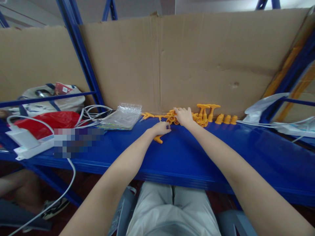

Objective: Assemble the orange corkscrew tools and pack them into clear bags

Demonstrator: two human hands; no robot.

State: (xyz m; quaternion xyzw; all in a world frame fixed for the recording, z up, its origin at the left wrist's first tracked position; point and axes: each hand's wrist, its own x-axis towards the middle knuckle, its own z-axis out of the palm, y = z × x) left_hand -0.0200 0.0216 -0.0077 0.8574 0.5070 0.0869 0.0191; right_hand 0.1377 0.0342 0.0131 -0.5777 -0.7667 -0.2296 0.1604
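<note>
a: what's under way?

b: handling of the orange bits, i'd judge. the right hand (184, 116) is at the pile (176, 121), by the far edge of the blue shelf (177, 147). the left hand (161, 128) is nearer, with an orange piece (158, 140) jutting out at its near side.

a: gripped?

b: can't tell. the left fingers are curled, though the palm hides any hold; the right fingers are bent and part spread, tips lost among the bits.

a: and the rest?

b: t-shapes (211, 113) upright right of the pile, then three cups (227, 119) farther right. a clear bag (123, 118) lies left.

a: what would picking one out call for?

b: a light pinch on a single bit, i'd say, without tipping its neighbours.

a: hard to see?

b: the pile's middle, behind the right hand, and the piece's other end.
</note>
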